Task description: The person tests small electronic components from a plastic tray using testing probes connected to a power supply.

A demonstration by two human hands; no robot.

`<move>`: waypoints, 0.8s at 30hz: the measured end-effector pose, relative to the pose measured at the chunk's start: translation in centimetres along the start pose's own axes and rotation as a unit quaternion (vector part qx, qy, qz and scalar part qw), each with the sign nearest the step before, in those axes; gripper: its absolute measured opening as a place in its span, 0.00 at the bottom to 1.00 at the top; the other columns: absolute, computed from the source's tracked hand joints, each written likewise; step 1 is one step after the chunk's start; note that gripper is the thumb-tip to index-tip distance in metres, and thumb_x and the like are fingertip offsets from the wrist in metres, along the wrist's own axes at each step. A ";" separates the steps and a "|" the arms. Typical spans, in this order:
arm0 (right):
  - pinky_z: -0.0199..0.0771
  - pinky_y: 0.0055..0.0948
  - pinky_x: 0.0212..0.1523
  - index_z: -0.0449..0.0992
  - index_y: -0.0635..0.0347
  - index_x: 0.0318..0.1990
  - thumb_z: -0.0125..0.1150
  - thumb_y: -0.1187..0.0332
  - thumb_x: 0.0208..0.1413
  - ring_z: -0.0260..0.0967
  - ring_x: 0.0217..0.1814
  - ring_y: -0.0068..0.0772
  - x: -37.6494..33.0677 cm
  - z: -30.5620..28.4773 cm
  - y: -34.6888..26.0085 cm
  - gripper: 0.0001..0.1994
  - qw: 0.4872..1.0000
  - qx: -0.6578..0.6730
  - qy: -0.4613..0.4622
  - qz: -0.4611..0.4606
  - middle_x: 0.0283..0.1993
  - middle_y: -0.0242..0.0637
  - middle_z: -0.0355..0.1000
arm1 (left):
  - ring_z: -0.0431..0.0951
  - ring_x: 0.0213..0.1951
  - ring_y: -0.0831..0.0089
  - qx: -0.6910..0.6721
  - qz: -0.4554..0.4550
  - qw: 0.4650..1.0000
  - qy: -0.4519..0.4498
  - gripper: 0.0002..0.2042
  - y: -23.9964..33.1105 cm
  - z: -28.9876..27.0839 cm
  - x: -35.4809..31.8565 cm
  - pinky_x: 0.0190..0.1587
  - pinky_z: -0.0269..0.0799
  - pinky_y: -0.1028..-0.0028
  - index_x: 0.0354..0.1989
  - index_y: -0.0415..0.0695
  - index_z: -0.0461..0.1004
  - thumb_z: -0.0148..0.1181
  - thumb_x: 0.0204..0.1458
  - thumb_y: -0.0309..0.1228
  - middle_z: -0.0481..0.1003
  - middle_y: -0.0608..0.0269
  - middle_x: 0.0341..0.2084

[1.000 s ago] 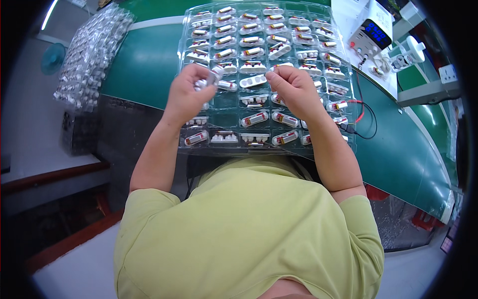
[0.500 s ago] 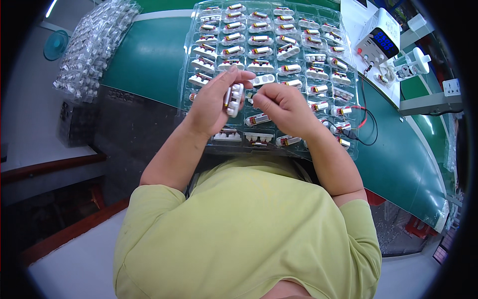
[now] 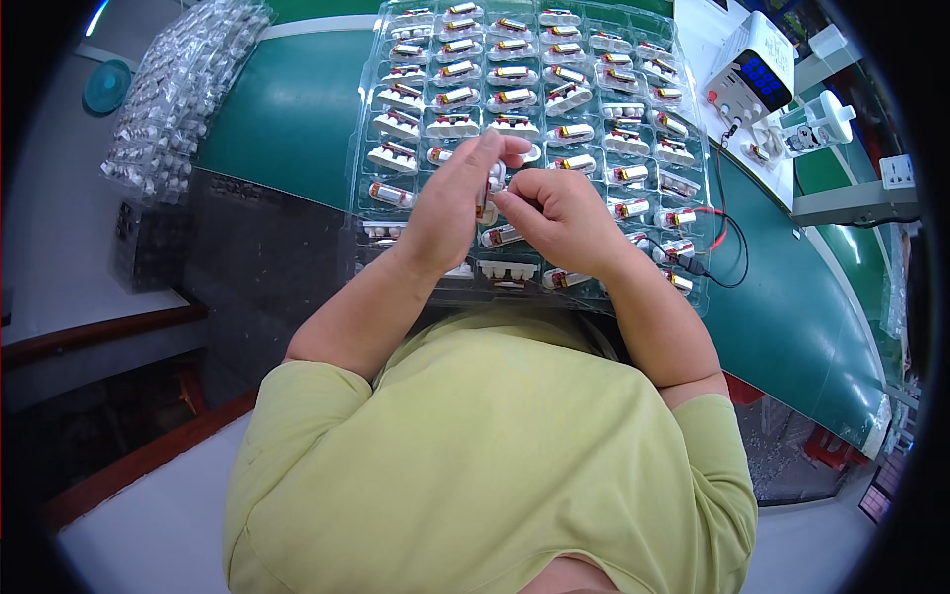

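Above the near middle of a clear plastic tray (image 3: pixel 364 129), my left hand (image 3: pixel 445 208) grips a small white plastic housing (image 3: pixel 496 178) with rounded bumps. Part of it is hidden behind my fingers. My right hand (image 3: pixel 566 220) is closed in a pinch, thumb and forefinger touching the housing's right side. Whatever lies between those fingertips is too small to make out. Around both hands, the tray's compartments hold many similar white housings, most with a silver battery cell (image 3: pixel 392 194) and red and yellow bits.
A white power supply (image 3: pixel 757 74) with a blue-lit display stands at the back right. Its red and black leads (image 3: pixel 720 233) run down by the tray's right edge. A clear cup with a white lid (image 3: pixel 819 124) sits beside it. Bagged white parts (image 3: pixel 188 99) are piled at the far left on the green table (image 3: pixel 287 109).
My left hand has moved right with the housing and turned it, bringing it up against my right fingertips. My right hand has shifted only slightly left.
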State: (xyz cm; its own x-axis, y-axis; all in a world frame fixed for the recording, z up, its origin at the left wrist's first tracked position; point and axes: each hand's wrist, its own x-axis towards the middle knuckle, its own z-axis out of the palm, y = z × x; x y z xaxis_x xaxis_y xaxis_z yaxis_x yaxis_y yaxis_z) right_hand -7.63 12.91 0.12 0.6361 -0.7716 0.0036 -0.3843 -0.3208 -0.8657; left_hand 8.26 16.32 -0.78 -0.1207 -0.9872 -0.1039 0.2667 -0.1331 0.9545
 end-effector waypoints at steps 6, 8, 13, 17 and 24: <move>0.65 0.32 0.24 0.76 0.63 0.27 0.56 0.63 0.58 0.65 0.18 0.33 -0.1 0.3 1.1 0.13 0.998 0.067 -0.010 0.002 0.18 0.39 0.69 | 0.65 0.42 0.78 0.235 0.103 0.964 -0.073 0.26 -0.3 -0.3 0.3 0.48 0.60 0.78 0.59 0.41 0.65 0.32 0.67 0.49 0.67 0.64 0.44; 0.63 0.31 0.23 0.76 0.63 0.29 0.58 0.63 0.58 0.62 0.18 0.30 0.3 -0.3 1.2 0.12 0.998 0.063 0.011 0.003 0.17 0.38 0.67 | 0.66 0.43 0.78 0.133 0.024 0.990 -0.046 0.26 1.6 -0.3 -0.2 0.47 0.61 0.78 0.62 0.42 0.61 0.31 0.67 0.48 0.67 0.62 0.47; 0.64 0.28 0.24 0.78 0.60 0.32 0.64 0.66 0.55 0.66 0.22 0.27 0.7 -0.6 2.3 0.07 0.980 0.006 0.184 -0.076 0.22 0.36 0.71 | 0.71 0.39 0.79 0.298 0.029 0.952 0.060 0.13 2.5 -5.1 -1.1 0.42 0.68 0.74 0.45 0.40 0.74 0.57 0.60 0.37 0.74 0.67 0.35; 0.65 0.30 0.24 0.79 0.58 0.32 0.70 0.66 0.48 0.69 0.23 0.32 0.8 -0.8 2.1 0.07 0.954 -0.055 0.256 -0.144 0.23 0.34 0.72 | 0.74 0.39 0.66 0.604 -0.028 0.794 -0.063 0.08 2.5 -5.5 -4.9 0.41 0.70 0.68 0.28 0.43 0.80 0.68 0.44 0.33 0.73 0.62 0.29; 0.65 0.30 0.22 0.79 0.55 0.31 0.71 0.69 0.44 0.68 0.22 0.34 0.7 -0.6 2.0 0.07 0.933 -0.104 0.284 -0.196 0.23 0.32 0.72 | 0.72 0.38 0.60 0.668 0.013 0.739 -0.089 0.10 1.7 -4.4 -6.4 0.41 0.69 0.63 0.32 0.44 0.82 0.70 0.40 0.31 0.70 0.60 0.28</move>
State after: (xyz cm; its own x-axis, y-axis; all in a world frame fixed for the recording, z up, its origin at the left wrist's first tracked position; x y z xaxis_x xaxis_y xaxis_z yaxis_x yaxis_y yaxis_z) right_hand -8.30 11.39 -1.29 0.3216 -0.7196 0.6154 -0.3551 -0.6941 -0.6261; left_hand 13.72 22.05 0.28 -0.2883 -0.9447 -0.1564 -0.8958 0.2084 0.3926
